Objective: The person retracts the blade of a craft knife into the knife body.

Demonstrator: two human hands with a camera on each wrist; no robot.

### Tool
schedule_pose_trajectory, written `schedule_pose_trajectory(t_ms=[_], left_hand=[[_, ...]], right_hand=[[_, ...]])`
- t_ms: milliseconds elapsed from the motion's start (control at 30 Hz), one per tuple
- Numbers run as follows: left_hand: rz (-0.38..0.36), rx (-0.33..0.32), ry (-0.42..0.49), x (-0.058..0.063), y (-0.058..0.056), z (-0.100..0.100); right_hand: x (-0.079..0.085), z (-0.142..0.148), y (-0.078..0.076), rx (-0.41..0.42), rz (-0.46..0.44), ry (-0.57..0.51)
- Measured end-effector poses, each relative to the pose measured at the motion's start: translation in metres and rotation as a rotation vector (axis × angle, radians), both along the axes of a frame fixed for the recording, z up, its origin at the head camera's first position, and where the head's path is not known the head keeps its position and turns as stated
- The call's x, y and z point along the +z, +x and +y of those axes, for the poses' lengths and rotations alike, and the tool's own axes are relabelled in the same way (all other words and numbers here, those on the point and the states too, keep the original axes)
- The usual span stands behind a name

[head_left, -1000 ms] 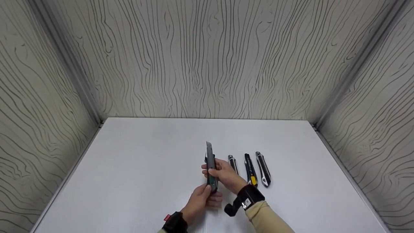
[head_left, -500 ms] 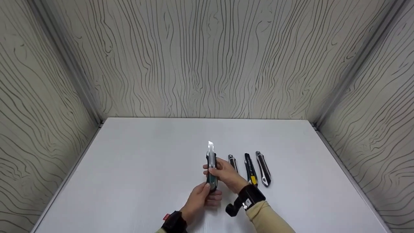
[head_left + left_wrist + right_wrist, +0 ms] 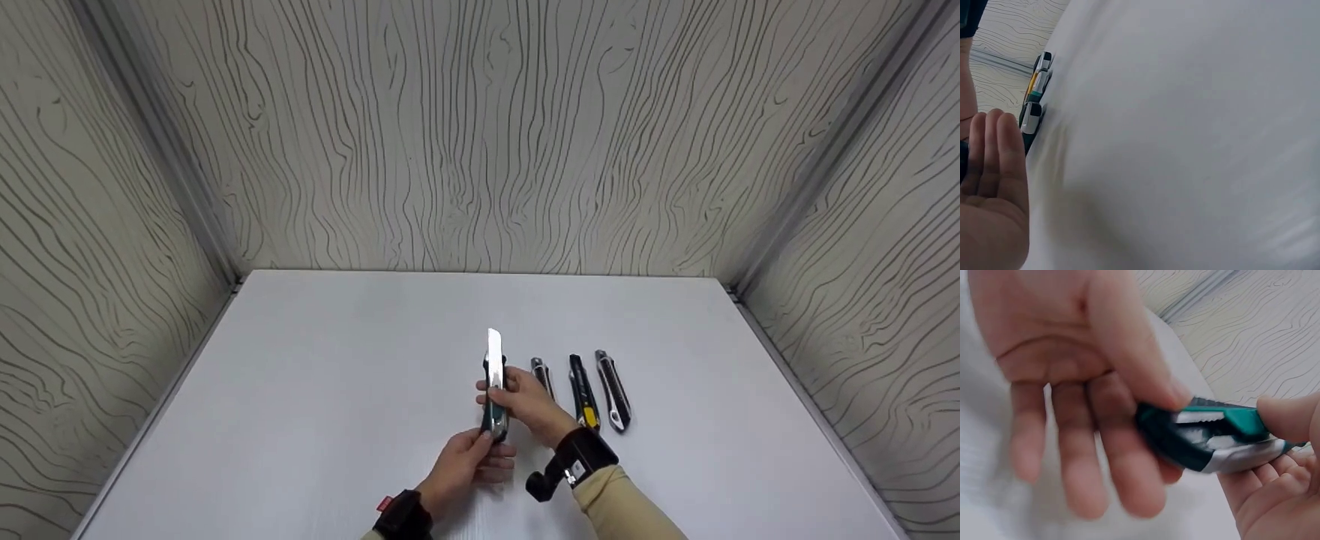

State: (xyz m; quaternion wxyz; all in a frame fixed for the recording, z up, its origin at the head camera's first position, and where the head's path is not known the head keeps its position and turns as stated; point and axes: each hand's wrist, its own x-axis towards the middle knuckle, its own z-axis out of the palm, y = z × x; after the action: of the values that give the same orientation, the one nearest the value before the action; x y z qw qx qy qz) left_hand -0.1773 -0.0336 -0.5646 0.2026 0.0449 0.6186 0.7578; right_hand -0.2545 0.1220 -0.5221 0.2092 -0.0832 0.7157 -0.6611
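Both hands hold a dark green and silver utility knife (image 3: 496, 412), its bright blade (image 3: 494, 345) pointing to the far side. My left hand (image 3: 465, 461) pinches the knife's near end between thumb and index finger. Its other fingers stretch out straight, as the left wrist view shows for this hand (image 3: 996, 185). Higher up the handle, my right hand (image 3: 536, 409) grips with the thumb across the front and fingers behind. In the right wrist view, the knife's green slider (image 3: 1244, 423) lies by my right thumb (image 3: 1292, 419).
Right of the hands lie three more utility knives on the white table (image 3: 337, 360): a silver and dark one (image 3: 541, 375) partly hidden by my right hand, a black and yellow one (image 3: 583, 394), and another silver and dark one (image 3: 614, 394). Wood-patterned walls (image 3: 480, 150) enclose the table.
The knife has turned about its long axis, so its blade has gone from grey to bright. It has shifted slightly right. Both hands keep their hold.
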Motion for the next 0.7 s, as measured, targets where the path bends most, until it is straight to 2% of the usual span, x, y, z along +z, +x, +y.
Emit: schedule_pose_trajectory(t_ms=[167, 367, 700], left_hand=[[0.009, -0.007, -0.008, 0.002, -0.002, 0.000], [-0.009, -0.015, -0.038, 0.002, -0.004, 0.002], [-0.046, 0.018, -0.057, 0.005, -0.004, 0.004]], right_hand=[[-0.004, 0.001, 0.000, -0.012, -0.011, -0.020], [-0.010, 0.001, 0.001, -0.065, -0.050, -0.067], [-0.007, -0.002, 0.003, -0.056, -0.054, -0.111]])
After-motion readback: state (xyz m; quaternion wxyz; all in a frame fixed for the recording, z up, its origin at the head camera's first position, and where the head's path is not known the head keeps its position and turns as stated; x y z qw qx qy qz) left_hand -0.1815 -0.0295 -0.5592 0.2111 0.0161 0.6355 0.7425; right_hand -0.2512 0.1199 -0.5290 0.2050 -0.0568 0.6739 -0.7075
